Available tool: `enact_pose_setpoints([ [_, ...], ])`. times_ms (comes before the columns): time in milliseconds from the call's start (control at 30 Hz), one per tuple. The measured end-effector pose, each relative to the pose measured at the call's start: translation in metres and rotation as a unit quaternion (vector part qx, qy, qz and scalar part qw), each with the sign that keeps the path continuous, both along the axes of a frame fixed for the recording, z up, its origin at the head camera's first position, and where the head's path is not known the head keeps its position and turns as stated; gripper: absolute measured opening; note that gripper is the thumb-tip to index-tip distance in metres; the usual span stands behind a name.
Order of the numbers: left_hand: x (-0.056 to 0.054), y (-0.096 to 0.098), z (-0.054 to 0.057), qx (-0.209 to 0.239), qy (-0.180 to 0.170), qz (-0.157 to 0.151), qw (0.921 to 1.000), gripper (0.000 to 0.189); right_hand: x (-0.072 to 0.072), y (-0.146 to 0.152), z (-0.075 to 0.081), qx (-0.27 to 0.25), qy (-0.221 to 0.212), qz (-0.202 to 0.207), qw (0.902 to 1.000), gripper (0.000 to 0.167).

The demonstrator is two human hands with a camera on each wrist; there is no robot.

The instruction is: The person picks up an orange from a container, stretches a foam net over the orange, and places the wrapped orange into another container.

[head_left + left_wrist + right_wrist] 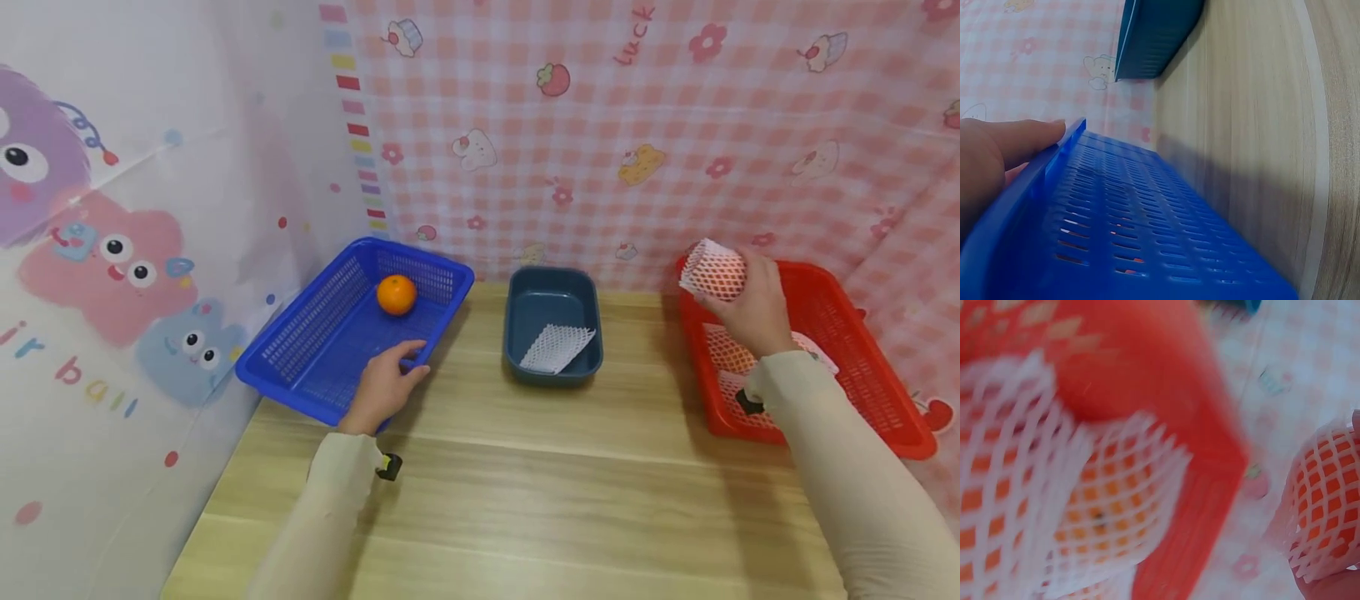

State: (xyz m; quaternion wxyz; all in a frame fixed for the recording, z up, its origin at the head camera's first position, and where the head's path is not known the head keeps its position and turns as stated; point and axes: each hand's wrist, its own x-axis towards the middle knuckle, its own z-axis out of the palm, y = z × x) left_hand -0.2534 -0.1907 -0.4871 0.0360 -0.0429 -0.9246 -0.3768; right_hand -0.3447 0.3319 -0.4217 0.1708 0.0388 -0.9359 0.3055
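In the head view my right hand (757, 310) grips a round orange-red fruit in a white foam net (716, 271), held above the far left corner of the red basket (888, 375). The right wrist view shows the netted fruit (1329, 503) at its right edge, between the fingers. Inside the red basket lie more fruits in foam nets (1113, 506). My left hand (384, 385) holds the right rim of the blue basket (315, 354), thumb and fingers on either side of it. A bare orange (396, 295) sits at the back of that basket.
Between the two baskets stands a dark teal bin (553, 287) with an empty white foam net (558, 347) in it. All three containers rest on a wooden table (540, 500). A pink checked cloth (600, 150) hangs behind, a white printed one (187, 275) at left.
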Motion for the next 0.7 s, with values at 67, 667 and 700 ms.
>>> enact_pose_setpoints([
  [67, -0.001, 0.000, 0.000, 0.001, -0.002, 0.001, 1.0000, 0.043, -0.004, 0.012, -0.006, 0.003, -0.027, -0.016, 0.9995, 0.086],
  [667, -0.004, 0.000, 0.002, 0.016, -0.007, 0.006, 0.9998, 0.041, -0.025, 0.055, -0.028, 0.046, -0.212, -0.039, 0.9754, 0.107],
  [700, -0.003, 0.000, 0.002, 0.015, -0.007, 0.007, 0.9998, 0.041, -0.025, 0.053, -0.028, 0.048, -0.219, -0.036, 0.9738, 0.109],
])
